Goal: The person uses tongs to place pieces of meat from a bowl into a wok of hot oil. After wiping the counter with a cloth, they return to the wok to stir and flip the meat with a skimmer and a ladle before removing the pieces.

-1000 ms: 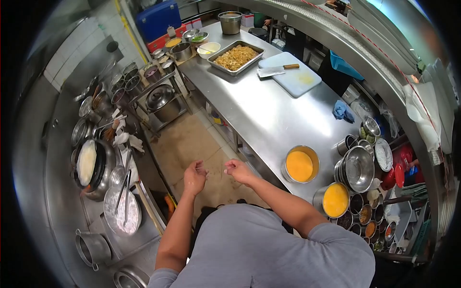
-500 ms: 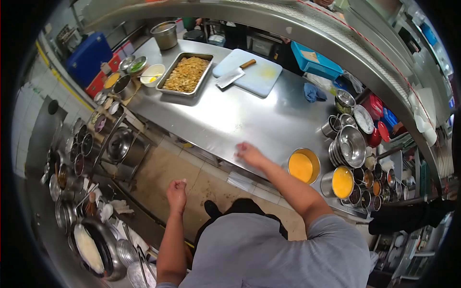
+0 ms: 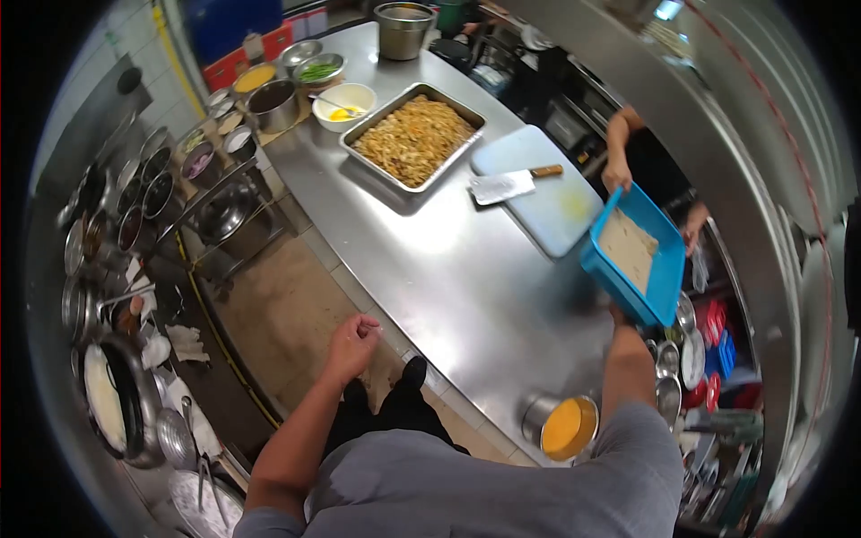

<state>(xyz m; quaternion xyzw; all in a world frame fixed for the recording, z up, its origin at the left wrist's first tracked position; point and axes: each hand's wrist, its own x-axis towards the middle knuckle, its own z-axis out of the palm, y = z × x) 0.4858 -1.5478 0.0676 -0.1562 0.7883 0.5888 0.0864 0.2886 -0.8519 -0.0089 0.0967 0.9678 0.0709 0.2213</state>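
Note:
My right hand (image 3: 620, 316) reaches up over the steel table (image 3: 448, 269) to the lower corner of a blue plastic tub (image 3: 671, 280). The tub's underside covers most of the hand, which appears to grip it. The tub is tilted and holds something pale and flat (image 3: 628, 249). Across the counter, another person's hands (image 3: 617, 176) hold its far rim. My left hand (image 3: 355, 342) hangs over the floor by the table's edge, fingers curled, with nothing in it.
A tray of fried noodles (image 3: 414, 136) and a white cutting board (image 3: 549, 211) with a cleaver (image 3: 508, 186) lie farther along the table. A pot of yellow liquid (image 3: 567, 428) stands at the near edge. Woks and pots (image 3: 108, 405) line the stove on the left.
My right hand has left the table top and risen to the blue tub, which another person has brought over the counter. My left hand stays low. The view has turned.

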